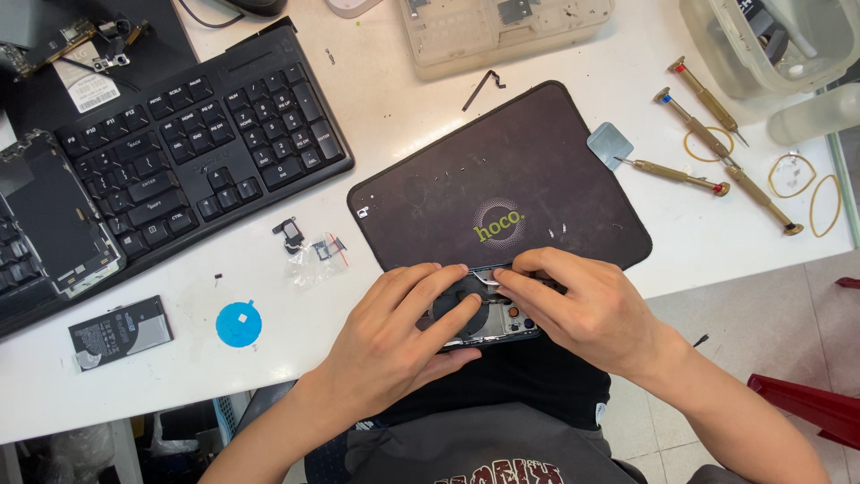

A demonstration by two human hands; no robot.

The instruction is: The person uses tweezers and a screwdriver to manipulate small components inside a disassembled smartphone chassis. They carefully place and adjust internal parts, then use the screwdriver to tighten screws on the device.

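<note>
Both hands work on an opened phone at the near edge of the mat, half off the table edge over the lap. Left hand lies over the phone's left side, fingers spread flat and pressing on it, likely to pin it steady. Right hand comes in from the right; thumb and forefinger look pinched together on something small at the phone's top edge, what exactly I can't tell.

Relative to the mat: keyboard to its left; three screwdrivers to its right, within the right hand's reach; blue pick at its right edge. Battery and a blue round sticker lie left of it near the table's front; small parts in a clear bag just off its left corner. Clear plastic trays sit behind it.
</note>
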